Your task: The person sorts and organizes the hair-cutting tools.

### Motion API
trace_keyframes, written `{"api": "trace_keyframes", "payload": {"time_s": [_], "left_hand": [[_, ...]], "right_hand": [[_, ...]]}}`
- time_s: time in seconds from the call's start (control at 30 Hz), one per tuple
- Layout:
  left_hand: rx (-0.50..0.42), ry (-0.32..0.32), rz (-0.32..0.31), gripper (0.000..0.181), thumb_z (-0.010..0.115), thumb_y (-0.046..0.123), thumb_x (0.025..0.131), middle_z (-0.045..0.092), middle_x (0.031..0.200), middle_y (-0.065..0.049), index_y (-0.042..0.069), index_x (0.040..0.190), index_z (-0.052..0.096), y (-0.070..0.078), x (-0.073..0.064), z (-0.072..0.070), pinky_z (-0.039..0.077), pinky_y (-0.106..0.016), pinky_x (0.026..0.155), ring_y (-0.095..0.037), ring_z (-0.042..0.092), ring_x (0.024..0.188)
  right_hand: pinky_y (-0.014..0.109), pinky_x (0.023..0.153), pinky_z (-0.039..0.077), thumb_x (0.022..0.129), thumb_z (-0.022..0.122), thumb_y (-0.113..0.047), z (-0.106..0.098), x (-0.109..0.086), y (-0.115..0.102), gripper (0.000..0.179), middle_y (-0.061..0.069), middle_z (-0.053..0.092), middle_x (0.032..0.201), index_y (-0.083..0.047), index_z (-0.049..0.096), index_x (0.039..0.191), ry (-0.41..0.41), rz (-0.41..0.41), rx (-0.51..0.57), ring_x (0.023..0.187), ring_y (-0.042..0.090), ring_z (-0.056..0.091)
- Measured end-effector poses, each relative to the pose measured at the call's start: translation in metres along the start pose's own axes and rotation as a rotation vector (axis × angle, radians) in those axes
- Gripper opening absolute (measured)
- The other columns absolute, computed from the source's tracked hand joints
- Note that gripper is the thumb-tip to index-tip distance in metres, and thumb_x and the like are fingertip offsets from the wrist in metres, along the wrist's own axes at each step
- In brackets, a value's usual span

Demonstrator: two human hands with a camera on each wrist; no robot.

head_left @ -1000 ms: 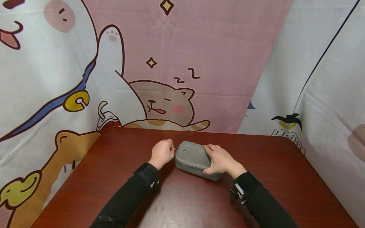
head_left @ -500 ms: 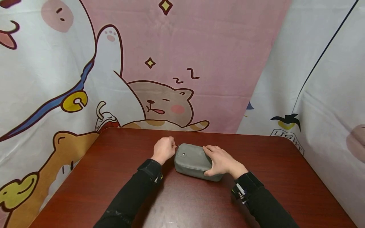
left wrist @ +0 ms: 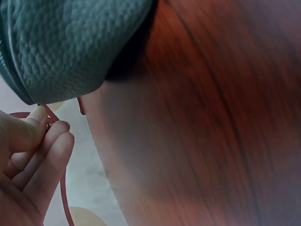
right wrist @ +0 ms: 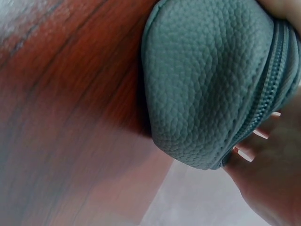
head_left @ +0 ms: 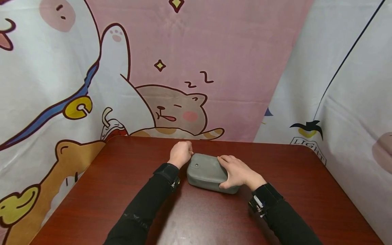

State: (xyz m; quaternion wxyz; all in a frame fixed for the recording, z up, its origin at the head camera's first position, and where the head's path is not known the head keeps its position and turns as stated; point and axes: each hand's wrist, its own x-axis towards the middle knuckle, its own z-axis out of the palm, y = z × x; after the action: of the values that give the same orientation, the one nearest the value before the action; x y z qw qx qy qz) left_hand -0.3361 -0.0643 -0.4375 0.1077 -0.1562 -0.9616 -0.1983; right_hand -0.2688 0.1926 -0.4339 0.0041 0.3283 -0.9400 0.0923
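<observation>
A grey-green zip pouch (head_left: 206,171) with pebbled leather lies on the table, a small round stud on its top. My right hand (head_left: 240,172) grips its right end, thumb on the near side and fingers over the top. At the pouch's back left corner is my left hand (head_left: 180,154). In the left wrist view, the left hand's thumb and finger (left wrist: 28,155) pinch the zipper pull, which they almost wholly hide. The right wrist view has the zipper (right wrist: 264,96) running along the pouch's side, its teeth meshed at that end.
The pouch rests on a dark red-brown wooden table (head_left: 131,170), whose back edge lies just behind the left hand. A cartoon-printed cloth (head_left: 245,68) hangs behind the table and to both sides. Each wrist wears a black band with a small device.
My left hand has moved away from me and a little right, round the pouch's back left corner. The right hand keeps its grip, and the pouch has barely shifted.
</observation>
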Motion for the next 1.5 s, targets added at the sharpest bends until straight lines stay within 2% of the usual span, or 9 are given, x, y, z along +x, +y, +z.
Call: {"api": "trace_keyframes", "payload": {"time_s": [0.13, 0.53, 0.73, 1.0, 1.17, 1.33, 1.5], "left_hand": [[-0.034, 0.003, 0.008, 0.022, 0.078, 0.009, 0.085, 0.063, 0.07, 0.003, 0.014, 0.068, 0.064, 0.002, 0.004, 0.0, 0.049, -0.032, 0.058, -0.016, 0.057, 0.064], [-0.026, 0.026, 0.12, 0.021, 0.078, 0.007, 0.084, 0.064, 0.072, 0.002, 0.014, 0.07, 0.065, 0.008, 0.011, 0.005, 0.051, -0.032, 0.064, -0.017, 0.061, 0.069], [0.0, 0.017, 0.127, 0.019, 0.079, 0.008, 0.084, 0.064, 0.073, 0.003, 0.014, 0.07, 0.066, 0.009, 0.011, 0.005, 0.052, -0.032, 0.064, -0.017, 0.061, 0.07], [-0.029, -0.026, 0.102, 0.016, 0.076, 0.007, 0.087, 0.064, 0.074, 0.002, 0.013, 0.075, 0.067, 0.006, 0.005, 0.001, 0.05, -0.031, 0.063, -0.015, 0.059, 0.068], [-0.037, -0.072, 0.068, 0.003, 0.071, 0.013, 0.092, 0.069, 0.087, -0.002, 0.011, 0.091, 0.07, 0.005, -0.002, -0.004, 0.052, -0.034, 0.068, -0.018, 0.063, 0.077], [-0.098, -0.083, 0.025, 0.023, 0.067, 0.017, 0.096, 0.068, 0.11, -0.01, 0.005, 0.116, 0.067, 0.003, -0.011, -0.012, 0.052, -0.041, 0.084, -0.026, 0.064, 0.1], [-0.174, -0.062, 0.027, 0.033, 0.066, 0.019, 0.097, 0.066, 0.119, -0.014, 0.001, 0.125, 0.063, -0.001, -0.025, -0.024, 0.05, -0.043, 0.091, -0.029, 0.062, 0.108]], "right_hand": [[0.052, 0.101, 0.041, 0.065, 0.082, -0.051, -0.002, 0.0, 0.0, 0.106, 0.019, 0.047, 0.143, 0.003, 0.042, 0.146, -0.007, 0.005, -0.012, 0.128, 0.036, 0.046], [0.051, 0.101, 0.041, 0.065, 0.082, -0.051, 0.0, 0.001, 0.0, 0.106, 0.019, 0.047, 0.143, 0.004, 0.042, 0.146, -0.01, 0.006, -0.016, 0.127, 0.036, 0.046], [0.051, 0.101, 0.041, 0.064, 0.083, -0.051, 0.0, 0.002, -0.001, 0.106, 0.018, 0.047, 0.143, 0.004, 0.042, 0.146, -0.016, 0.018, -0.009, 0.127, 0.035, 0.046], [0.05, 0.102, 0.041, 0.064, 0.082, -0.051, 0.0, 0.002, -0.002, 0.107, 0.019, 0.046, 0.143, 0.004, 0.042, 0.147, -0.014, 0.007, -0.01, 0.127, 0.035, 0.046], [0.051, 0.102, 0.04, 0.064, 0.082, -0.051, 0.0, 0.002, -0.001, 0.108, 0.019, 0.046, 0.144, 0.004, 0.041, 0.147, -0.02, 0.004, -0.007, 0.128, 0.036, 0.046], [0.052, 0.103, 0.04, 0.064, 0.083, -0.05, -0.001, 0.001, 0.0, 0.108, 0.02, 0.045, 0.145, 0.004, 0.041, 0.147, -0.016, 0.003, 0.002, 0.129, 0.036, 0.045], [0.051, 0.103, 0.04, 0.063, 0.083, -0.05, -0.001, 0.002, 0.001, 0.108, 0.018, 0.046, 0.144, 0.003, 0.041, 0.147, -0.008, -0.022, 0.009, 0.129, 0.034, 0.045]]}}
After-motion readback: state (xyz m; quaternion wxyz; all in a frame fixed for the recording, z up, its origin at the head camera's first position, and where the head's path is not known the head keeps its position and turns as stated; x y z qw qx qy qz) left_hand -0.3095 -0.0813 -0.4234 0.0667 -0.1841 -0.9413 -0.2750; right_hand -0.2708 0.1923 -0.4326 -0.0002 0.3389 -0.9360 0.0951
